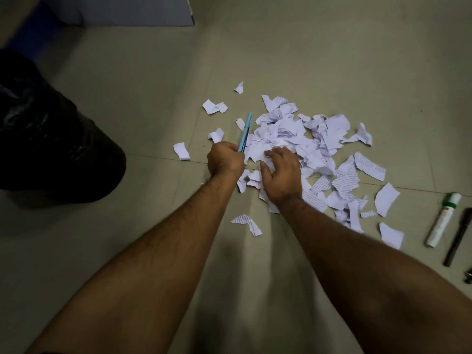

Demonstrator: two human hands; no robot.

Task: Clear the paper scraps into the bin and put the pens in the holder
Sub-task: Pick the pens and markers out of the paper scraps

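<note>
A heap of torn white paper scraps (314, 146) lies on the tiled floor in the middle of the head view. My left hand (224, 159) grips a light blue pen (245, 131) in its fist, the pen pointing up and away at the heap's left edge. My right hand (281, 175) rests on the near side of the heap, fingers spread and slightly bent over the scraps. A white marker with a green cap (443, 219) and a black pen (457, 238) lie on the floor at the right. A bin lined with a black bag (51, 139) stands at the left.
Loose scraps (181, 151) lie scattered around the heap, some near my arms (247, 223). A small dark metal object (468, 275) shows at the right edge. A pale panel (127, 11) stands at the top. No pen holder is in view.
</note>
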